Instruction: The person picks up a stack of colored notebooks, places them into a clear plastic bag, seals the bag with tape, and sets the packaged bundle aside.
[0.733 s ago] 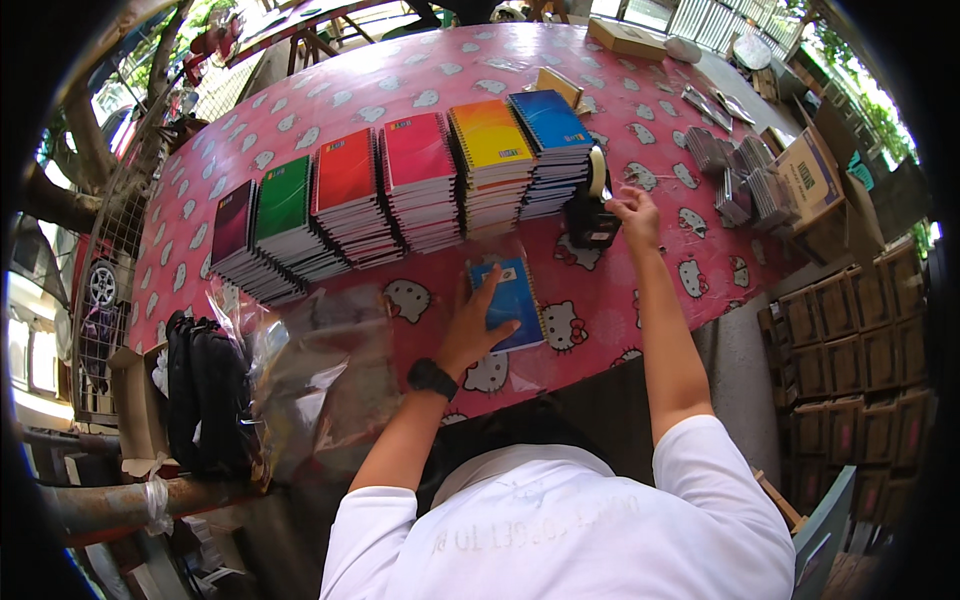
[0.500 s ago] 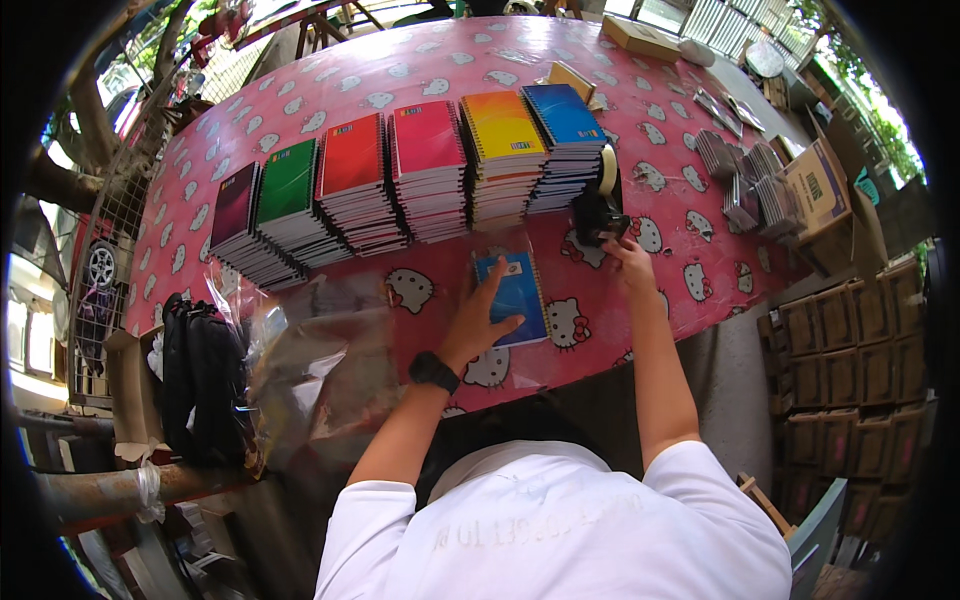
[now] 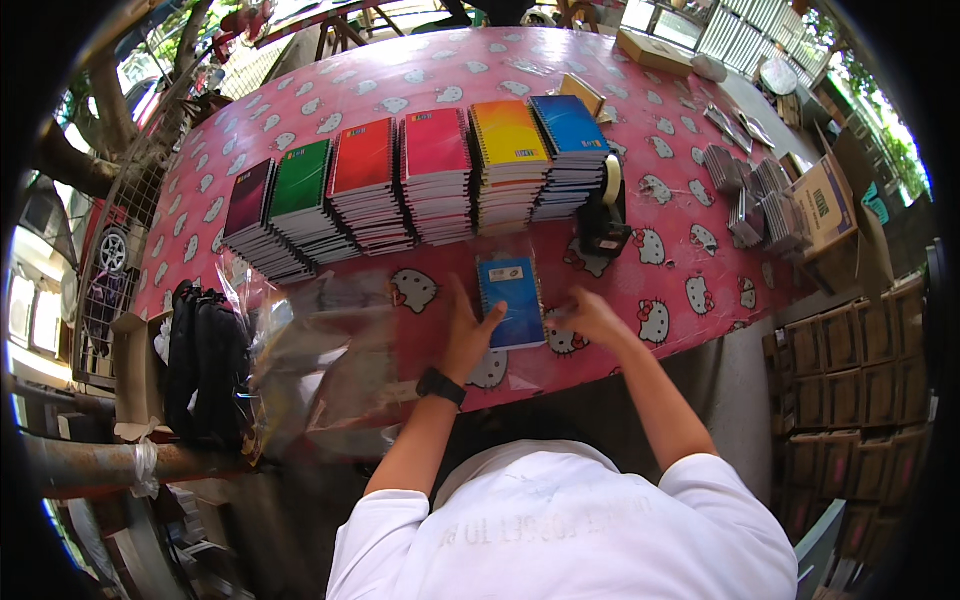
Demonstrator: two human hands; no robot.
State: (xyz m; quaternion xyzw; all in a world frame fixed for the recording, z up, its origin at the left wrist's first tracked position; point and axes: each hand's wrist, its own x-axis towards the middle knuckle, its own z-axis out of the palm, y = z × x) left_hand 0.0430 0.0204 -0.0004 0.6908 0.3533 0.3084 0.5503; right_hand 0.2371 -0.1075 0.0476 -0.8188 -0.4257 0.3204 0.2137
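A blue spiral notebook [image 3: 514, 310] with a small white label lies on the pink table in front of me, with clear plastic around it. My left hand [image 3: 468, 335], a dark watch on its wrist, rests at the notebook's left edge, thumb stretched over the cover and fingers apart. Just off the right edge is my right hand [image 3: 592, 320], its fingers pointing toward the notebook. Motion smears them, so whether they hold anything is unclear. Beyond that hand stands a black tape dispenser [image 3: 604, 235] with a pale roll of tape.
Behind the notebook runs a row of notebook stacks in purple, green [image 3: 300, 180], red, pink, yellow [image 3: 508, 132] and blue. Clear plastic sleeves [image 3: 335, 350] lie at the left, beside a black cloth item [image 3: 208, 350]. Small packs and a cardboard box [image 3: 822, 205] stand at the right.
My right hand has left the tape dispenser and come left and nearer, to the notebook's side. My left hand has slid back from the cover toward its left edge.
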